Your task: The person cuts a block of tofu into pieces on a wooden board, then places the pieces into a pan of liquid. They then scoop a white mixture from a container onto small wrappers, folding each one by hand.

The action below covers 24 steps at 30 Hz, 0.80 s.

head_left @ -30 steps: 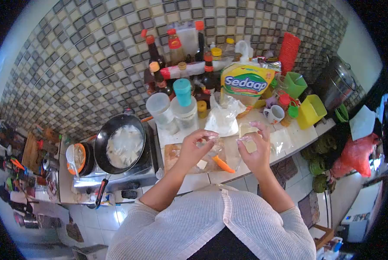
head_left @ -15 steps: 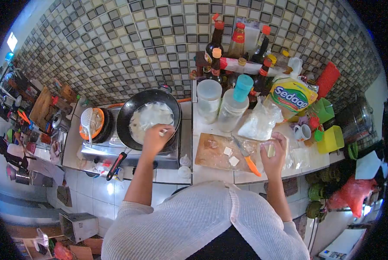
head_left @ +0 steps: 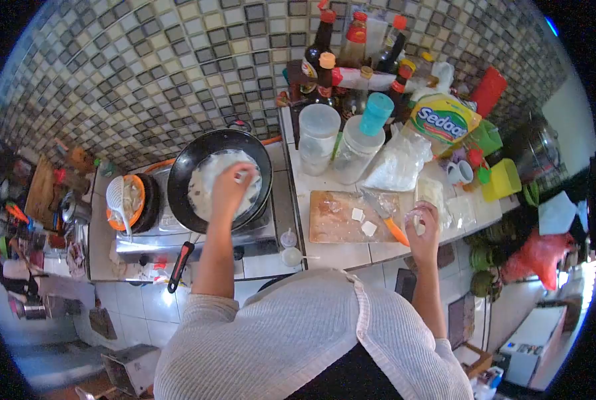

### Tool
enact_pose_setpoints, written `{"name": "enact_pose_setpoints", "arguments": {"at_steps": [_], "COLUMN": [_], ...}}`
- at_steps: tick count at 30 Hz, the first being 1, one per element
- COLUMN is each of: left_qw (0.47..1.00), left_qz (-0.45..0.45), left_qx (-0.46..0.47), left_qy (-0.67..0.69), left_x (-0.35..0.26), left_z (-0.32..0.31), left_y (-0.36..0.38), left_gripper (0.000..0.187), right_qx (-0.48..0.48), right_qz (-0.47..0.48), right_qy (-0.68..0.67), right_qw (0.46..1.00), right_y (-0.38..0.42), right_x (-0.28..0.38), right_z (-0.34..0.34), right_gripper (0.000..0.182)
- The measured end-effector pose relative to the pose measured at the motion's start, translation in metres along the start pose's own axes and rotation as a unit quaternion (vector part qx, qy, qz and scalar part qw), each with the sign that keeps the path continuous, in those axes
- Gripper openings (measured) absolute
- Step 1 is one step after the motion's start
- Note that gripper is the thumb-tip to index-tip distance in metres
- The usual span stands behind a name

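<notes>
My left hand [head_left: 231,189] is over the black wok [head_left: 178,175], fingers curled in a pinch; what they hold, if anything, I cannot make out. Whitish, cloudy contents [head_left: 208,179] fill the wok's middle. At the right, my right hand [head_left: 424,230] is closed around a small pale piece [head_left: 419,225], partly hidden by the fingers. It is beside the orange-handled knife [head_left: 395,231], whose blade lies on the wooden cutting board [head_left: 331,227]. Two white square pieces [head_left: 369,229] rest on that board.
Left of the wok, a white slotted ladle [head_left: 118,200] lies across an orange bowl [head_left: 136,220]. Behind the board stand clear jars [head_left: 316,143], a plastic bag [head_left: 394,167], sauce bottles [head_left: 319,50] and a yellow-green packet [head_left: 444,123]. The wok's handle [head_left: 181,267] juts toward me.
My left hand has moved farther over the wok's middle. My right hand has shifted slightly down and still holds the pale piece. The whole view has tilted and shifted slightly.
</notes>
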<state>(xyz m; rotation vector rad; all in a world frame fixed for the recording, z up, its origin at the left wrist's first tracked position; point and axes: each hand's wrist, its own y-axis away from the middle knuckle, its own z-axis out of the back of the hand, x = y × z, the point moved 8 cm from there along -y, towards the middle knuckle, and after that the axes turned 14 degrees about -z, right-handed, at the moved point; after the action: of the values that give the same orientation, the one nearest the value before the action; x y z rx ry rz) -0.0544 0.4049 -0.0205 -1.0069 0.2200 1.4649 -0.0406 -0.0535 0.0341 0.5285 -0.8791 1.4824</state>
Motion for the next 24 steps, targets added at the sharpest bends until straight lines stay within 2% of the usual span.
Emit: {"name": "enact_pose_setpoints", "arguments": {"at_steps": [3, 4, 6, 7, 9, 13, 14, 15, 17, 18, 19, 21, 22, 24], "left_qw": [0.988, 0.979, 0.948, 0.945, 0.928, 0.919, 0.925, 0.930, 0.926, 0.925, 0.924, 0.929, 0.933, 0.936], "left_qz": [-0.044, -0.102, -0.208, -0.214, -0.206, -0.289, -0.272, -0.256, -0.271, -0.282, -0.291, -0.292, -0.285, -0.279], "left_qx": [0.145, 0.160, 0.227, 0.236, 0.301, 0.268, 0.262, 0.253, 0.255, 0.251, 0.247, 0.226, 0.219, 0.214], "left_qy": [0.036, 0.069, 0.073, 0.078, 0.070, 0.019, -0.028, -0.075, -0.070, -0.046, -0.024, -0.008, -0.006, -0.004], "left_x": [-0.049, -0.068, -0.102, -0.111, -0.125, -0.148, -0.152, -0.154, -0.151, -0.150, -0.148, -0.147, -0.148, -0.151], "left_z": [-0.073, -0.092, -0.131, -0.142, -0.164, -0.194, -0.197, -0.198, -0.208, -0.211, -0.214, -0.213, -0.209, -0.203], "left_y": [0.013, 0.016, 0.026, 0.026, 0.026, 0.029, 0.030, 0.031, 0.034, 0.034, 0.036, 0.037, 0.036, 0.035], "left_gripper": [0.015, 0.015, 0.016, 0.016, 0.031, 0.039, 0.041, 0.044, 0.040, 0.038, 0.037, 0.031, 0.030, 0.029], "right_qx": [0.021, 0.003, -0.014, -0.021, -0.037, -0.115, -0.140, -0.154, -0.200, -0.187, -0.193, -0.043, -0.014, 0.017], "right_qz": [-0.046, -0.030, -0.058, -0.074, -0.087, -0.130, -0.126, -0.131, -0.198, -0.217, -0.219, -0.252, -0.216, -0.203], "right_qy": [0.035, 0.059, 0.069, 0.075, 0.076, 0.109, 0.106, 0.109, 0.195, 0.199, 0.200, 0.140, 0.197, 0.240], "right_qw": [0.998, 0.998, 0.996, 0.994, 0.993, 0.979, 0.976, 0.973, 0.940, 0.937, 0.935, 0.956, 0.956, 0.949], "right_y": [0.012, 0.017, 0.025, 0.029, 0.034, 0.031, 0.030, 0.032, 0.035, 0.036, 0.038, 0.036, 0.032, 0.023], "right_x": [-0.022, -0.029, -0.051, -0.060, -0.066, -0.099, -0.113, -0.126, -0.158, -0.161, -0.161, -0.160, -0.139, -0.131], "right_z": [-0.002, -0.001, 0.000, 0.002, 0.010, 0.036, 0.044, 0.050, 0.061, 0.058, 0.060, 0.029, 0.018, 0.003], "right_gripper": [0.012, 0.013, 0.013, 0.014, 0.014, 0.015, 0.025, 0.025, 0.038, 0.050, 0.050, 0.054, 0.049, 0.043]}}
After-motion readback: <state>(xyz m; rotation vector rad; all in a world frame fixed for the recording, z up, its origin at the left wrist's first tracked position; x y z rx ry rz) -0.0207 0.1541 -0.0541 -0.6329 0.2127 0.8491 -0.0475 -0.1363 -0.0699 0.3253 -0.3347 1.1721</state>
